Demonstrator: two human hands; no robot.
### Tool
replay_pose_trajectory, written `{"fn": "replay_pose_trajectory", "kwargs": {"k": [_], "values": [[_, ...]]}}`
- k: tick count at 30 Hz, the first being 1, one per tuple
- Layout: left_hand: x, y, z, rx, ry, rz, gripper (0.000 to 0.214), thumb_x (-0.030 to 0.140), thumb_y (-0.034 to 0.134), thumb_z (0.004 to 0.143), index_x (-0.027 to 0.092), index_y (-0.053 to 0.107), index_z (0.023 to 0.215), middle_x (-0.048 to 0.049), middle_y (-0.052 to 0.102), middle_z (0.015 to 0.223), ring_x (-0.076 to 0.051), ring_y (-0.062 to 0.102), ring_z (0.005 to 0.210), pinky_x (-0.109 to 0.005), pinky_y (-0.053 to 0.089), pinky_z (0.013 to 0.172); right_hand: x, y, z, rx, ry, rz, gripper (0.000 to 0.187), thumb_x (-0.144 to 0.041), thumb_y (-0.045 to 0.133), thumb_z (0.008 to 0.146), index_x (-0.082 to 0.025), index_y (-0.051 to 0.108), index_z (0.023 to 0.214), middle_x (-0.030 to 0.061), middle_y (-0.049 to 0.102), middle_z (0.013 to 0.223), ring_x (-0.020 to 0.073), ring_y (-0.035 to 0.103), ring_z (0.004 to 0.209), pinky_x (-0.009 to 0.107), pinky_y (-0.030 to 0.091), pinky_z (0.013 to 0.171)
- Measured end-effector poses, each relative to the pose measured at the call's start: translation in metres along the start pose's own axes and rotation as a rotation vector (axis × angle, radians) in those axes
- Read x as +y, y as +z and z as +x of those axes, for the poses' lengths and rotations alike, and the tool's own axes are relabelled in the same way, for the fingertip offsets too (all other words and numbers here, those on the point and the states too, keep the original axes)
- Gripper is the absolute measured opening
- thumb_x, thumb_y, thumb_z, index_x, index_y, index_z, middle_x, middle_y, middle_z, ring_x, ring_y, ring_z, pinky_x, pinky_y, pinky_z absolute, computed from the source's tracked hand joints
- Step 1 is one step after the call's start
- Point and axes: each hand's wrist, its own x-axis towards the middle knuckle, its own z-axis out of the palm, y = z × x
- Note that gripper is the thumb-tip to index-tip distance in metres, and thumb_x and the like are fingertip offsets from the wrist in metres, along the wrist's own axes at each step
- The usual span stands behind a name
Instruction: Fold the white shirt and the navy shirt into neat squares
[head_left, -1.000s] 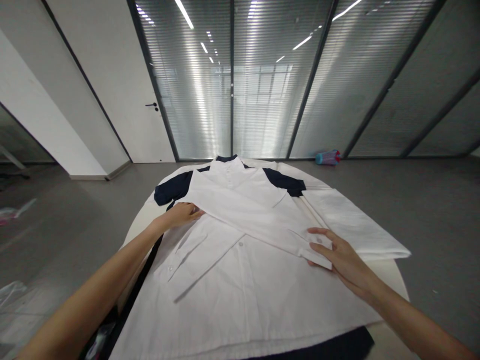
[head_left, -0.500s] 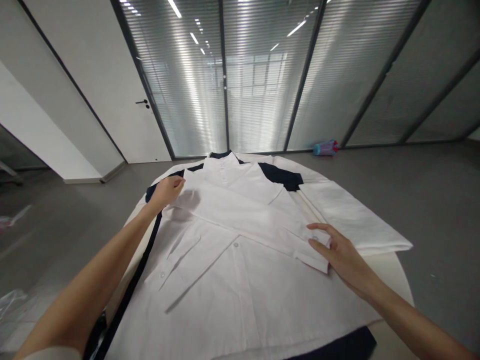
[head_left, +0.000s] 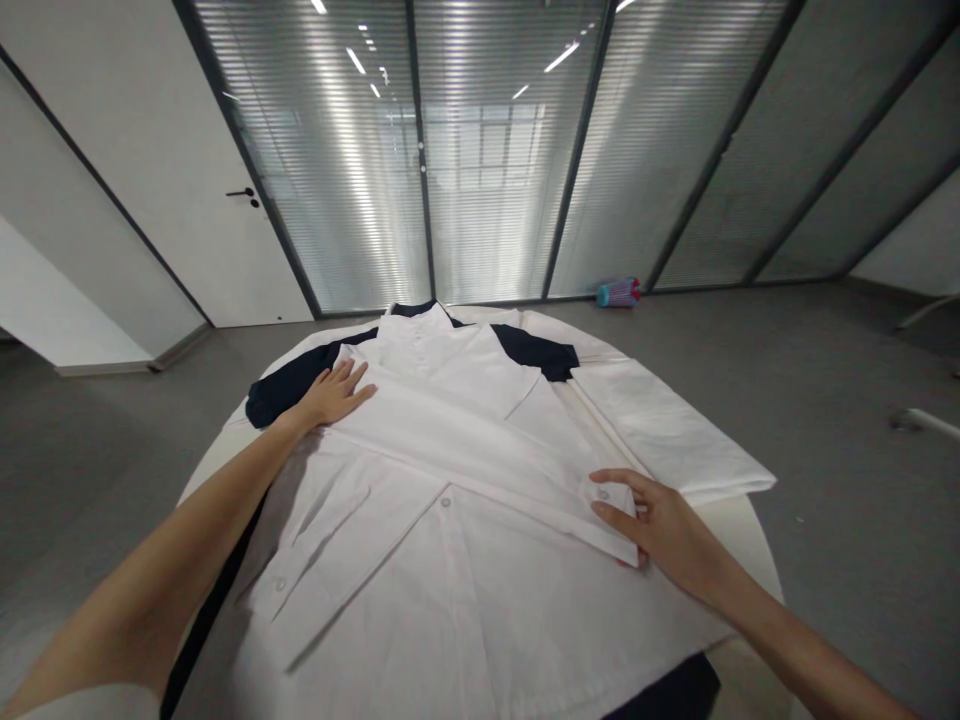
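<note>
Round table (head_left: 750,520) under white shirt (head_left: 465,560), left hand (head_left: 334,395) flat on shoulder, right hand (head_left: 660,525) open-gripped on cuff (head_left: 611,495), bottle (head_left: 619,292) beyond.

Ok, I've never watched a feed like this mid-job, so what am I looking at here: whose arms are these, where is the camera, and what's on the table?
There is no machine here: the two bare arms belong to one person, and the single camera sits on that person's head, looking forward and down. That is why the arms come in from the bottom corners and the room looks bent.

On the round pale table lies a white shirt, buttoned side up, with a sleeve folded across the chest. A dark garment shows underneath it, at the shoulders and at the near edge.

The left hand lies flat and open on the shirt's shoulder. The right hand rests with open fingers on the cuff of the folded sleeve, pressing rather than gripping it. Far back on the floor lies a small blue and pink object.
</note>
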Motion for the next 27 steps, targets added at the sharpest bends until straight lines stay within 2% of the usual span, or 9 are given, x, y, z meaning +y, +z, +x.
{"fn": "replay_pose_trajectory", "kwargs": {"k": [3,6,9,12,15,18,22,25,27], "values": [[0.001,-0.002,0.001,-0.008,0.007,0.021,0.076,0.061,0.023,0.101,0.014,0.025,0.161,-0.0186,0.020,0.168,-0.030,0.015,0.156,-0.051,0.016,0.123,0.001,0.004,-0.002,-0.033,0.013,-0.050,0.048,-0.049,0.063,0.077,-0.021,0.067,0.115,-0.0093,0.044,0.044,0.0175,0.054,0.036,0.026,0.040,0.041],[0.002,-0.004,0.000,-0.010,0.001,0.062,0.076,0.060,0.025,0.101,0.012,0.026,0.161,-0.0200,0.023,0.166,-0.031,0.019,0.156,-0.052,0.020,0.122,0.002,0.006,-0.005,-0.012,-0.076,-0.181,0.040,-0.042,0.061,0.085,-0.020,0.068,0.116,-0.0069,0.051,0.048,0.0171,0.058,0.040,0.025,0.044,0.046],[0.008,-0.010,-0.001,0.103,0.074,0.133,0.072,0.057,0.034,0.099,0.013,0.039,0.156,-0.0187,0.032,0.164,-0.034,0.027,0.153,-0.053,0.023,0.122,0.000,0.002,-0.014,0.096,-0.266,-0.486,0.033,-0.037,0.063,0.089,-0.021,0.070,0.116,0.0023,0.067,0.075,0.0183,0.067,0.058,0.028,0.051,0.057],[0.027,-0.018,-0.004,0.243,0.190,0.141,0.061,0.051,0.038,0.098,0.017,0.054,0.146,-0.0134,0.043,0.159,-0.033,0.034,0.150,-0.049,0.024,0.123,-0.010,-0.005,-0.023,0.217,-0.433,-0.813,0.027,-0.040,0.064,0.091,-0.023,0.074,0.109,0.0088,0.066,0.098,0.0207,0.069,0.069,0.032,0.055,0.062],[0.055,-0.021,-0.006,0.254,0.199,0.060,0.060,0.053,0.036,0.100,0.018,0.058,0.142,-0.0121,0.049,0.155,-0.032,0.038,0.148,-0.047,0.029,0.121,-0.030,-0.004,-0.018,0.228,-0.637,-0.871,0.033,-0.044,0.054,0.099,-0.021,0.075,0.110,0.0134,0.063,0.108,0.0255,0.070,0.087,0.042,0.058,0.080],[0.076,-0.013,-0.004,0.208,0.163,0.015,0.066,0.058,0.039,0.099,0.019,0.049,0.151,-0.0130,0.042,0.159,-0.035,0.031,0.151,-0.050,0.028,0.121,-0.048,0.013,0.001,0.145,-0.810,-0.792,0.055,-0.054,0.048,0.100,-0.016,0.063,0.137,0.0198,0.056,0.139,0.0336,0.058,0.126,0.050,0.048,0.107],[0.079,0.002,0.001,0.130,0.107,-0.026,0.067,0.060,0.036,0.100,0.026,0.036,0.158,-0.0107,0.031,0.165,-0.036,0.021,0.154,-0.056,0.020,0.122,-0.051,0.045,0.025,-0.085,-0.818,-0.787,0.098,-0.079,0.044,0.090,-0.008,0.035,0.158,0.0241,0.028,0.164,0.0387,0.022,0.153,0.057,0.028,0.122],[0.075,0.005,0.004,0.070,0.070,-0.052,0.069,0.063,0.033,0.101,0.028,0.032,0.160,-0.0092,0.026,0.167,-0.037,0.020,0.154,-0.056,0.018,0.123,-0.039,0.055,0.028,-0.224,-0.773,-0.796,0.097,-0.079,0.038,0.092,-0.010,0.032,0.159,0.0223,0.022,0.165,0.0361,0.015,0.155,0.057,0.020,0.125],[0.074,0.005,0.004,0.062,0.057,-0.060,0.070,0.065,0.033,0.100,0.029,0.032,0.160,-0.0085,0.025,0.167,-0.036,0.020,0.155,-0.054,0.017,0.123,-0.030,0.053,0.026,-0.250,-0.770,-0.798,0.094,-0.078,0.038,0.093,-0.012,0.032,0.160,0.0212,0.021,0.165,0.0355,0.015,0.155,0.057,0.019,0.125]]}}
